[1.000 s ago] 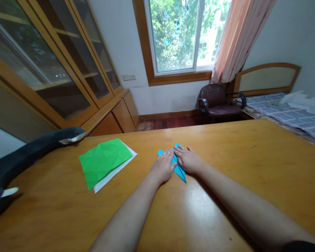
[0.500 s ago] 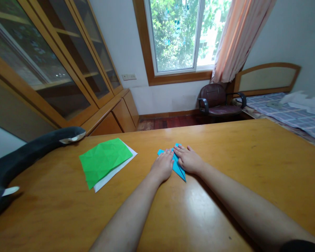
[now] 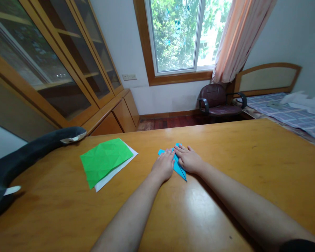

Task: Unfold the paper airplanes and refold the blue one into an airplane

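A folded piece of blue origami paper (image 3: 180, 169) lies on the wooden table, its narrow point facing me. My left hand (image 3: 163, 164) rests flat on its left part, fingers stretched forward. From the other side my right hand (image 3: 188, 159) presses on the right part, its fingers also laid out flat. The fingertips of both hands nearly meet near the paper's upper middle. Small blue corners stick out beyond the fingers at the top and upper left. The rest of the paper is hidden under my hands.
Left of my hands lies a creased green sheet (image 3: 106, 159) over a white one (image 3: 115, 172). A dark plush-like object (image 3: 34, 150) sits at the table's left edge. Beyond the table (image 3: 238, 147) are a glass-door cabinet (image 3: 76, 52), an armchair (image 3: 217, 99) and a bed (image 3: 291, 108).
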A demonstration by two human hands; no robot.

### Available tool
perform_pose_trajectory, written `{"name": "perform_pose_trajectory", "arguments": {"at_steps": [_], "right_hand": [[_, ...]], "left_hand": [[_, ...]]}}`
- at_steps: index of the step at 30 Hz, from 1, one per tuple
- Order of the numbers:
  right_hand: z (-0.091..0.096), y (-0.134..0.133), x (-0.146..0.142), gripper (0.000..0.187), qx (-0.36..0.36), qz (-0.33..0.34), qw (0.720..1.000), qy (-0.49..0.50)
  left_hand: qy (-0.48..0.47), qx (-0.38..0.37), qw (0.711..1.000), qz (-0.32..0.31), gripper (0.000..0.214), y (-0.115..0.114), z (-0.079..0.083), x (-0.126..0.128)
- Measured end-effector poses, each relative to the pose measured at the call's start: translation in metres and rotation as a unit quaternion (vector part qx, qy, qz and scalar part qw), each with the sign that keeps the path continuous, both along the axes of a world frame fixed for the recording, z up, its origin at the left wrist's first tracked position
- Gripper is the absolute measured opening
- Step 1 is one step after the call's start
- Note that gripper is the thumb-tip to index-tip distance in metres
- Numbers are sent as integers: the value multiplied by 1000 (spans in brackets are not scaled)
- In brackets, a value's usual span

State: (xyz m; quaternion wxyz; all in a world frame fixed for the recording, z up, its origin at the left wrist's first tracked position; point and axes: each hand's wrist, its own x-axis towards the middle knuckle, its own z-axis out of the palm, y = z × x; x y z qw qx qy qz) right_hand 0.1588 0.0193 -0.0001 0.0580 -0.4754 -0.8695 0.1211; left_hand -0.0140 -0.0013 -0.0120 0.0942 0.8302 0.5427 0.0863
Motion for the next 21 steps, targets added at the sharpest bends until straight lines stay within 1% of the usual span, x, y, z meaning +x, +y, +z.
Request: {"name": "perform_pose_trajectory", "arguments": {"at_steps": [8, 14, 19, 21], "right_hand": [[-3, 2, 0, 60, 6, 5, 1000, -2], [-4, 3, 1, 61, 5, 8, 1000, -10], [-2, 2, 0, 61, 7, 7, 1000, -14], [-1, 1, 0, 61, 6, 6, 1000, -13]], "left_hand": [[2, -5, 1000, -4, 55, -2, 4, 1], [-4, -3, 1000, -21, 73, -7, 8, 0], [-7, -15, 1000, -23, 95, -9, 10, 2], [-6, -16, 1000, -24, 98, -9, 10, 3]]}}
